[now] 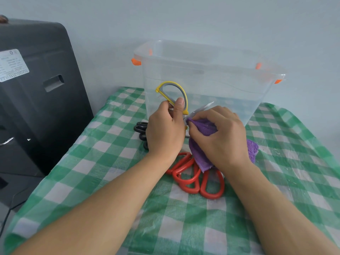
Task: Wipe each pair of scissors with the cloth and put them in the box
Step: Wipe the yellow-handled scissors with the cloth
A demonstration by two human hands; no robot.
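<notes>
One pair of yellow-and-grey scissors [176,92] is being held up in front of the near wall of the clear box [207,74], handle loop pointing up and to the far side, blades angling toward the right. The left hand [165,129] is gripping it at the handle, fingers curled and thumb lying along the yellow edge. The right hand [219,133] is pinching a single purple cloth [202,126] around the blades, so only the blade tip is poking out beyond the fingers; the rest of the cloth is hanging down under that hand.

On the green-and-white checked tablecloth [92,162], two pairs of red-handled scissors [195,177] are lying overlapped just near of the hands, their blades hidden under the cloth. Black scissor handles [140,127] are showing at the left, partly behind the left hand; how many pairs I cannot tell.

The one box is sitting at the far side with four orange clips on its rim. At the far left a black case [40,89] is carrying a white label [12,65], its print too blurred to read.
</notes>
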